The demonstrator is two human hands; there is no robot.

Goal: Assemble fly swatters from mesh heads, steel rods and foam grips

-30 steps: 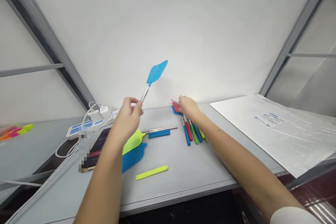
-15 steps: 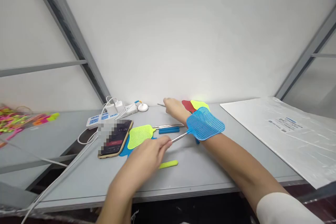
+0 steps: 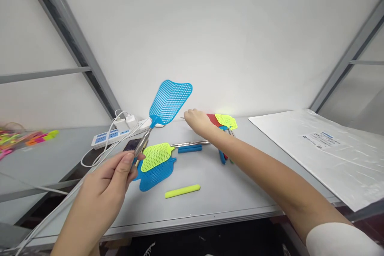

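My left hand (image 3: 112, 172) grips the metal rod of a blue fly swatter (image 3: 170, 101), whose mesh head stands up in front of the wall. My right hand (image 3: 196, 120) reaches to the back of the grey table (image 3: 210, 200), fingers curled around a thin metal rod tip near the wall; the grip is hard to make out. Beside that hand lies a pile of swatters (image 3: 225, 122) with red, yellow-green and blue heads. A yellow-green swatter head (image 3: 156, 156) lies over a blue one (image 3: 156, 176) near my left hand.
A loose yellow-green handle sleeve (image 3: 182, 191) and a blue sleeve (image 3: 189, 149) on a metal rod lie mid-table. A power strip (image 3: 105, 138) with white chargers and cables sits at the back left. A plastic-wrapped white sheet (image 3: 324, 148) covers the right. Bright swatters (image 3: 18, 140) lie far left.
My left hand swung the blue swatter from lying over my right forearm up and to the left, so its head now stands upright. My right hand stays at the back of the table.
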